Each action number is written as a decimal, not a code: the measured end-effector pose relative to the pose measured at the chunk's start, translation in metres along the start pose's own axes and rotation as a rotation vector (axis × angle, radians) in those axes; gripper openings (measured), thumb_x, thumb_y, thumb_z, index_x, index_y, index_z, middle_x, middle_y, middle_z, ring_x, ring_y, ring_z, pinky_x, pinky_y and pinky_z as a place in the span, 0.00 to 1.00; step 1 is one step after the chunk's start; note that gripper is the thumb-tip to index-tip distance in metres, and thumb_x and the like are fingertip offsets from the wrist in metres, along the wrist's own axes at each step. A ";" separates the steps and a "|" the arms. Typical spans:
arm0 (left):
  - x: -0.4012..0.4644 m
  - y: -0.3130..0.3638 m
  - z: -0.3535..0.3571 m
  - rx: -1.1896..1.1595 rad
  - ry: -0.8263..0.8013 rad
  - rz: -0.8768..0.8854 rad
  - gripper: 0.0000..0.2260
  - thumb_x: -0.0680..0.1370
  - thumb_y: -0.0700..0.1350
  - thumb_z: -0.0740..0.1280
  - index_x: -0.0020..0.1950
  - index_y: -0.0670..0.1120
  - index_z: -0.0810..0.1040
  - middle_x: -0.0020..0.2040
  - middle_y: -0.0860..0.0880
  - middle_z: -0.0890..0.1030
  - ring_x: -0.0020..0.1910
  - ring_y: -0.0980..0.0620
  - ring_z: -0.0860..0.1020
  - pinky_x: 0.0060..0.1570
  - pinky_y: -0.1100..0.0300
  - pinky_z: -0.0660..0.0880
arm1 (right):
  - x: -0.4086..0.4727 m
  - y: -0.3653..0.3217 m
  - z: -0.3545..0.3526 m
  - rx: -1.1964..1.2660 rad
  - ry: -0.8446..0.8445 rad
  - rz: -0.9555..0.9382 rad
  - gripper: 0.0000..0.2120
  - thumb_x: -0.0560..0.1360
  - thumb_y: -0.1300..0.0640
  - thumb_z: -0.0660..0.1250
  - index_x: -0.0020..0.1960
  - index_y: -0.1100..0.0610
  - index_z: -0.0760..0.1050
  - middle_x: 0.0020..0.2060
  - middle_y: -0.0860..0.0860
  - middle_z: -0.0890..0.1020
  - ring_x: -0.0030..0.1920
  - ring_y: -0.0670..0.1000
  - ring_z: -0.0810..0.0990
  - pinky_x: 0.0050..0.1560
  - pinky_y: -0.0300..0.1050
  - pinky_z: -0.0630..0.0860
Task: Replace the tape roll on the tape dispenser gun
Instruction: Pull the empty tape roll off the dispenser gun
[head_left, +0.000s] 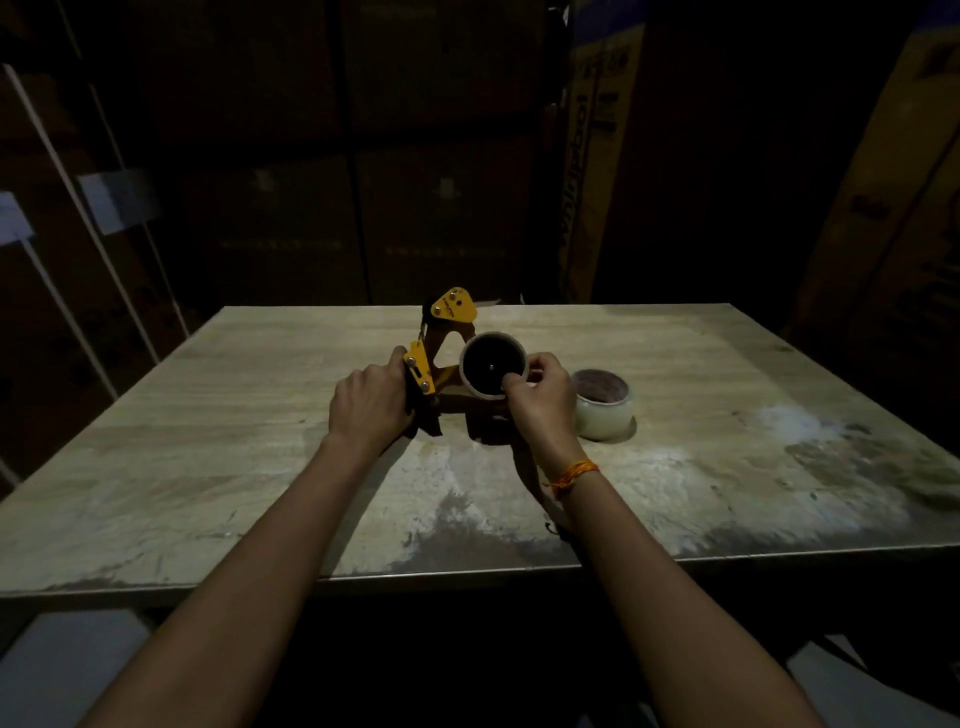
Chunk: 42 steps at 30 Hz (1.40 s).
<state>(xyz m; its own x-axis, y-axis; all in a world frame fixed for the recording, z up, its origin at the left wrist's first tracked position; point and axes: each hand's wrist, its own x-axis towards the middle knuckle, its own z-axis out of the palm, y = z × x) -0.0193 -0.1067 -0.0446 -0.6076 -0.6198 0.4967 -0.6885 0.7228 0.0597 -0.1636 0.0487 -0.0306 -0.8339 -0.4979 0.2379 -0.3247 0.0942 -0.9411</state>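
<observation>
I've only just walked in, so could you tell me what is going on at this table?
A person is changing the tape on a yellow tape gun that rests on a worn table. The left hand grips the gun's handle, steadying it. The right hand pinches the rim of the nearly bare cardboard core sitting on the gun's spool. A full roll of clear tape lies flat on the table just right of that hand, untouched.

The table (208, 467) is left bare to the left and along the near edge. Passage on the right is blocked by the tape roll (605, 408), standing just beside the right hand (543, 400).
</observation>
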 end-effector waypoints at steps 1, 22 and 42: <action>0.000 0.001 0.000 0.009 -0.009 0.005 0.27 0.73 0.51 0.76 0.67 0.45 0.70 0.42 0.41 0.83 0.40 0.35 0.84 0.35 0.51 0.73 | 0.000 -0.001 -0.002 -0.020 -0.013 -0.034 0.11 0.82 0.62 0.67 0.64 0.57 0.78 0.53 0.52 0.82 0.49 0.50 0.83 0.36 0.34 0.77; -0.004 -0.002 0.001 -0.011 -0.038 0.045 0.23 0.74 0.57 0.74 0.62 0.47 0.72 0.42 0.42 0.84 0.41 0.37 0.83 0.37 0.50 0.76 | 0.029 0.010 -0.011 -0.529 -0.211 -0.571 0.38 0.65 0.45 0.86 0.67 0.54 0.72 0.61 0.53 0.80 0.61 0.52 0.79 0.59 0.47 0.82; 0.004 -0.007 0.007 -0.042 -0.099 0.036 0.23 0.72 0.57 0.73 0.64 0.48 0.77 0.45 0.44 0.85 0.44 0.39 0.83 0.40 0.52 0.76 | 0.026 -0.016 -0.041 -0.406 -0.324 -0.703 0.39 0.65 0.51 0.87 0.69 0.55 0.70 0.64 0.52 0.80 0.61 0.51 0.84 0.58 0.43 0.85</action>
<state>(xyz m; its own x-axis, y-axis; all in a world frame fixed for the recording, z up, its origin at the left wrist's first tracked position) -0.0198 -0.1160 -0.0493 -0.6694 -0.6185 0.4115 -0.6491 0.7564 0.0809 -0.1987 0.0692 0.0006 -0.2327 -0.7708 0.5931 -0.9015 -0.0579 -0.4290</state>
